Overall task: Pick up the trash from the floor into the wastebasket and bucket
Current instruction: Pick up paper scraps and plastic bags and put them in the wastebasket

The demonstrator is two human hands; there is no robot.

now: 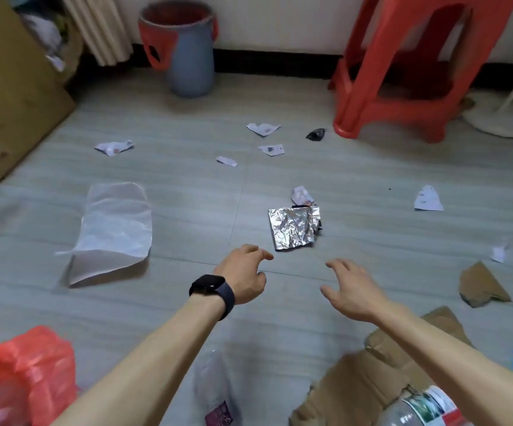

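The crumpled foil wrapper (293, 227) lies flat on the floor (187, 186) just right of centre frame, a little above my two hands. I judge it nearly weightless and thin. It looks stiff enough to keep its creases, yet it should crush at the lightest squeeze (and probably crackle and slide on smooth tile if I push it instead of lifting). Its near edge sits close to the floor, so I would pinch a raised wrinkle or the curled right-hand corner rather than try to scrape under it. A small paper scrap (301, 195) sits just beyond its top edge, seemingly touching; one pinch might take both.

My left hand (242, 278), with a dark watch (212, 287) on the wrist, hovers just below and left of the foil. Its fingers are loosely curved and hold nothing. My right hand (350, 290) is lower right of the foil, fingers spread and relaxed, also empty. Neither touches the wrapper.

Further out, a clear plastic bag (113, 229) lies at mid left, limp and likely slippery. Torn paper bits (262, 129) are scattered above centre, and cardboard pieces (482, 285) sit at the right edge. A red plastic bag (18, 373) fills the lower left corner and a bottle (424, 407) the lower right. The grey wastebasket (189, 66) with its red liner stands against the wall at upper centre-left, well apart from the foil, and a red stool (402, 72) at upper right. I cannot make out a bucket.
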